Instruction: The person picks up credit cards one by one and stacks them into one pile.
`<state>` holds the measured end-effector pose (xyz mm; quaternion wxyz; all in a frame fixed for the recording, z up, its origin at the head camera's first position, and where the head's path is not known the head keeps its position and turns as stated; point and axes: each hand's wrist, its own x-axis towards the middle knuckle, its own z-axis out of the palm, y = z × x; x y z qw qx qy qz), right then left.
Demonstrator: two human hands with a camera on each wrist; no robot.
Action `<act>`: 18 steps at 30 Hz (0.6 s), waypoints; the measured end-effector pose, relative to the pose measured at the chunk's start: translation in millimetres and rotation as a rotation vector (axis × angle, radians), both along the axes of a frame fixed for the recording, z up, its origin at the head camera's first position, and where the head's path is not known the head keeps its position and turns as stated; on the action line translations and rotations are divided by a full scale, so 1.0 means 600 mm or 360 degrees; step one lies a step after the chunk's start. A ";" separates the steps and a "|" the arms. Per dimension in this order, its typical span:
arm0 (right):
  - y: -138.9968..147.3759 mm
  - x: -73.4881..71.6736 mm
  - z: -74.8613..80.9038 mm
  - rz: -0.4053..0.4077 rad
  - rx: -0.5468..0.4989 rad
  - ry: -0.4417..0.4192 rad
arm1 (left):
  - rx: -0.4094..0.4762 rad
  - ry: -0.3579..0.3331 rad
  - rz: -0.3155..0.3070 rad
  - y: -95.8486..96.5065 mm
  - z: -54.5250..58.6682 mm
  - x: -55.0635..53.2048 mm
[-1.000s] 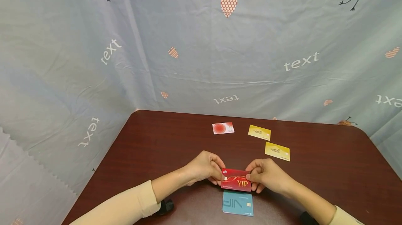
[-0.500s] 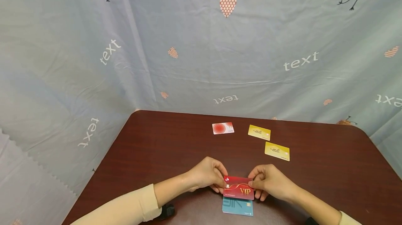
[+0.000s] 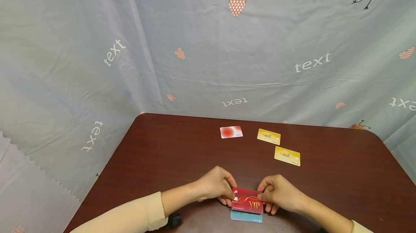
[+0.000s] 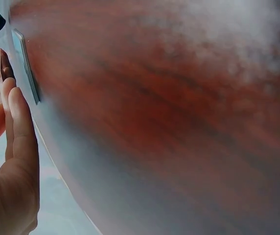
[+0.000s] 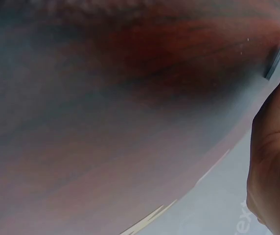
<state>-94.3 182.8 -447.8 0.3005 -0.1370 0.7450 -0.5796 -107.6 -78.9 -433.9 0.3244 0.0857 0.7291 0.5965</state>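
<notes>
Between both hands is a red VIP card (image 3: pixel 247 201), pinched at its two short ends. My left hand (image 3: pixel 217 184) grips its left end with thumb and fingers. At the right end, my right hand (image 3: pixel 282 194) pinches it the same way. Under the red card lies a blue card (image 3: pixel 246 216) on the table, mostly covered, with only its near strip showing. In the left wrist view the red card (image 4: pixel 6 66) is seen edge-on, apart from the blue card (image 4: pixel 27 68), which looks thick like a small stack. The right wrist view shows my right hand (image 5: pixel 274 152) beside that stack's edge.
Farther back on the dark brown table (image 3: pixel 169 146) lie a white card with red circles (image 3: pixel 231 132) and two yellow cards, one behind (image 3: pixel 268 137) and one nearer (image 3: pixel 287 156). A printed grey-blue curtain (image 3: pixel 201 45) hangs along the table's back and left.
Both hands have brought the red card toward the body, over the blue card, which is now mostly covered. The cards at the back have stayed put.
</notes>
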 end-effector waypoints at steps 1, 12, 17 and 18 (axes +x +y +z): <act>0.000 0.001 -0.001 0.0004 0.0002 0.0000 | -0.0011 0.0004 -0.0009 0.000 0.000 0.000; -0.005 0.009 -0.011 0.0019 0.0069 0.0004 | -0.0103 0.0040 -0.0117 0.002 -0.007 0.006; -0.006 0.010 -0.015 0.0020 0.0099 0.0043 | -0.0136 0.0056 -0.0114 0.006 -0.003 0.008; -0.006 0.010 -0.015 0.0021 0.0103 0.0049 | -0.0142 0.0059 -0.0114 0.007 -0.002 0.008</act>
